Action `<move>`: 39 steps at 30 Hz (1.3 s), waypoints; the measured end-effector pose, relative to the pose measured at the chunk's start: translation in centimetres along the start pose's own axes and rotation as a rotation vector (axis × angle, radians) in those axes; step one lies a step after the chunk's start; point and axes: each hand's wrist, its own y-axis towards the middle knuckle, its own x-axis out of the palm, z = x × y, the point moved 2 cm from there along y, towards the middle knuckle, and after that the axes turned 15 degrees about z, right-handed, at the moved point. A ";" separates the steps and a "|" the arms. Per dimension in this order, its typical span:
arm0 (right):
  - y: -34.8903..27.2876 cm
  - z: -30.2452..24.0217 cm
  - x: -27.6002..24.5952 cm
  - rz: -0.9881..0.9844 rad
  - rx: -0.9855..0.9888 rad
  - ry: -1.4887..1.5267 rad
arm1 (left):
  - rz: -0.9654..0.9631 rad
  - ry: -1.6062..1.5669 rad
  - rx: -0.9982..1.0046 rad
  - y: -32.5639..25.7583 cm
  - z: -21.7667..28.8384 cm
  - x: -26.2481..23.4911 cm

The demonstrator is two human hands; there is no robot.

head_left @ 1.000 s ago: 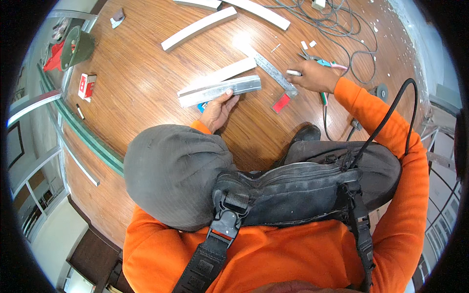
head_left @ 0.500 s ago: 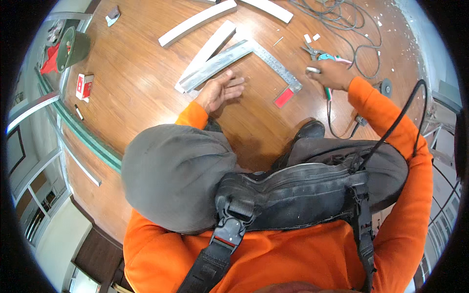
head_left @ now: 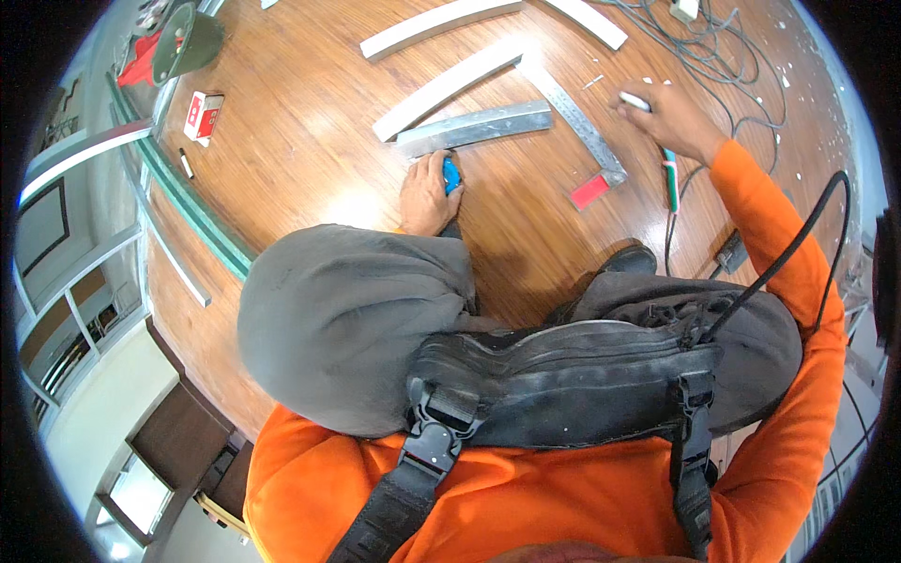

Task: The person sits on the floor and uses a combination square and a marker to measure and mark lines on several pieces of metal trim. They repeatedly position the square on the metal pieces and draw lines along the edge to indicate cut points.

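Note:
My left hand (head_left: 427,195) is closed round a small rounded blue tape measure (head_left: 451,175), resting low by the floor; the fingers hide part of it. Just beyond lies a grey metal bar (head_left: 479,128), apart from a longer pale bar (head_left: 446,91) behind it. My right hand (head_left: 671,120), raised on the right, grips a white marker (head_left: 634,100) between thumb and fingers. Between the hands lies a steel square (head_left: 574,117) with a red end; its far tip meets the longer bar's end.
Two more pale bars, one at the top (head_left: 441,26) and one to its right (head_left: 587,21), lie further off. Cables (head_left: 694,66) tangle at far right, near a striped handle (head_left: 671,180). At left are a red-white box (head_left: 203,118), a green bucket (head_left: 195,45) and a green frame rail (head_left: 192,208).
My left hand, open and without anything in it before, now holds the blue tape measure. The grey bar has turned away from the square. My view has shifted a little.

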 end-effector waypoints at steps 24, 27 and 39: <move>-2.7 -6.3 13.1 -0.276 0.488 0.868 | -0.691 -0.454 0.010 6.7 7.9 -4.4; -1.7 -8.0 11.4 -0.386 0.520 0.897 | -0.685 -0.484 0.023 6.8 8.2 -5.1; 1.4 -1.3 9.3 -0.043 0.899 0.791 | -0.386 -0.080 -0.263 6.5 -6.6 -7.2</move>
